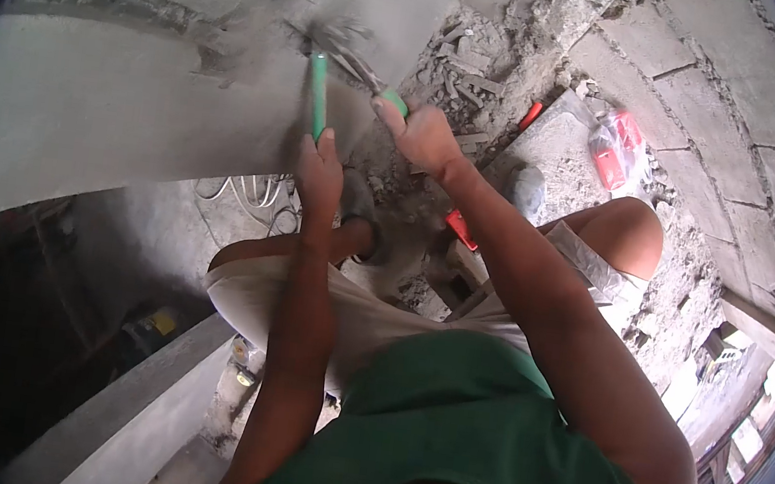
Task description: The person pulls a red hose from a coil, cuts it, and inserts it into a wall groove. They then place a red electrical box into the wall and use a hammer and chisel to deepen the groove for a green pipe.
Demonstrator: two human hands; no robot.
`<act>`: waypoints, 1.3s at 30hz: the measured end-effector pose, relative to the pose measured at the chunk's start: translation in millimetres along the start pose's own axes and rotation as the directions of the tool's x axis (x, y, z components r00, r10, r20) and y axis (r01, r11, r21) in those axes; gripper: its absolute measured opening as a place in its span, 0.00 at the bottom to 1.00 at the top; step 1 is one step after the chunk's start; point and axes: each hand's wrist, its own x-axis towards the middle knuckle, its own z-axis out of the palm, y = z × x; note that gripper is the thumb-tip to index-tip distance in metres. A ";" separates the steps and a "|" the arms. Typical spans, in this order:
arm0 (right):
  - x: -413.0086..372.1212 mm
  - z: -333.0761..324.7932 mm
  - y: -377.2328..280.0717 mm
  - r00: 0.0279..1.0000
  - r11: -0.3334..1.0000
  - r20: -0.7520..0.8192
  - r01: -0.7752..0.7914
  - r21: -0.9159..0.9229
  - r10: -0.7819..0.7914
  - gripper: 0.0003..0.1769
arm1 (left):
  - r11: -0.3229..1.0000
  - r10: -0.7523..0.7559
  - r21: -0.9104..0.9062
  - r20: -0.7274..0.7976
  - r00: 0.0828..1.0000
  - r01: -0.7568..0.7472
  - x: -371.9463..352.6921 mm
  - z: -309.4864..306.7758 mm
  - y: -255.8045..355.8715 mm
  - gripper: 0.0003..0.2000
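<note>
A grey plastered wall (114,102) fills the upper left, with a rough chase (98,1) cut across it that widens into a broken patch. Rubble (472,69) lies piled to the right of that patch. Further right stands a block wall (714,108) with open joints. A grey slab (562,157) below the rubble bears a clear bag (617,144) with red contents, and a red handle (530,114) lies at its upper edge. A rounded stone (529,192) sits just beside the slab. White cables (253,192) loop below the plastered wall. A concrete ledge (146,396) runs across the lower left, with a yellow object (163,321) in the shadow near it.
</note>
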 end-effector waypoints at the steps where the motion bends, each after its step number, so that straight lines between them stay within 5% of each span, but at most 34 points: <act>1: 2.8 -8.2 -3.3 1.000 1.000 0.017 -0.013 0.009 0.013 0.39 | 0.996 0.060 -0.059 -0.037 0.998 -0.062 4.6 1.7 0.5 0.20; 2: -0.6 -14.5 -3.5 1.000 1.000 0.009 -0.019 -0.007 0.019 0.39 | 0.995 0.059 -0.077 -0.031 0.998 -0.062 4.7 0.8 -0.5 0.20; 3: -4.8 -20.3 -1.0 0.998 0.998 -0.005 -0.065 -0.007 0.065 0.40 | 0.887 -0.201 -0.385 0.177 0.963 0.256 4.8 -9.2 10.1 0.20; 4: -6.1 -26.8 2.5 0.994 0.994 -0.022 -0.108 -0.006 0.108 0.40 | 0.605 -0.352 -0.564 0.444 0.824 0.562 4.6 -18.2 24.0 0.19; 5: -7.7 -35.9 10.4 0.993 0.993 -0.032 -0.114 -0.019 0.114 0.40 | 0.332 -0.394 -0.619 0.594 0.701 0.712 -0.6 -24.1 40.5 0.19; 6: -10.6 -48.4 23.8 0.973 0.962 -0.006 -0.228 -0.147 0.230 0.42 | 0.324 -0.387 -0.618 0.604 0.696 0.716 -7.9 -19.5 38.4 0.19; 8: -15.7 -68.6 64.5 0.924 0.888 -0.002 -0.367 -0.278 0.381 0.44 | 0.738 -0.335 -0.218 0.704 0.627 0.639 -25.1 -6.8 19.1 0.21; 9: -16.0 -77.5 89.1 0.911 0.873 -0.013 -0.398 -0.281 0.412 0.45 | 0.736 -0.340 -0.216 0.702 0.626 0.642 -35.0 3.8 8.2 0.21; 10: -16.7 -87.4 101.7 0.897 0.842 -0.027 -0.425 -0.333 0.442 0.46 | 0.943 -0.215 -0.080 0.597 0.773 0.324 -46.9 19.3 -0.1 0.21; 11: -17.5 -94.2 119.6 0.835 0.780 -0.035 -0.527 -0.338 0.550 0.45 | 0.994 -0.036 0.109 0.516 0.856 -0.024 -54.9 28.0 -4.4 0.21; 14: -26.7 -103.9 170.7 0.821 0.731 -0.106 -0.551 -0.404 0.560 0.44 | 0.969 -0.176 0.243 0.598 0.782 0.032 -45.3 19.3 8.3 0.21; 16: -32.5 -102.4 196.1 0.631 0.593 0.000 -0.729 -0.342 0.776 0.46 | 0.954 -0.187 0.299 0.532 0.826 0.023 -36.2 18.5 6.5 0.20; 21: -41.6 -59.4 211.0 0.796 0.763 -0.055 -0.595 -0.252 0.603 0.45 | 0.896 -0.166 0.443 0.337 0.927 -0.001 -14.1 26.4 -13.8 0.20; 23: -39.6 -33.7 197.1 0.907 0.903 -0.098 -0.419 -0.095 0.411 0.41 | 0.917 -0.106 0.398 0.294 0.950 -0.021 -9.7 24.1 -20.3 0.21; 26: -38.8 -11.8 153.1 0.864 0.850 0.025 -0.499 0.168 0.503 0.37 | 0.930 -0.072 0.365 0.254 0.965 -0.027 -6.0 20.1 -16.6 0.22; 27: -40.1 -10.0 132.0 0.904 0.884 -0.006 -0.417 0.212 0.427 0.34 | 0.928 -0.073 0.371 0.253 0.965 -0.027 -5.1 18.9 -15.1 0.22; 39: -42.5 4.0 62.7 0.961 0.820 0.009 -0.241 0.520 0.277 0.26 | 0.960 -0.120 0.269 0.141 0.983 0.079 -1.6 20.0 -29.9 0.21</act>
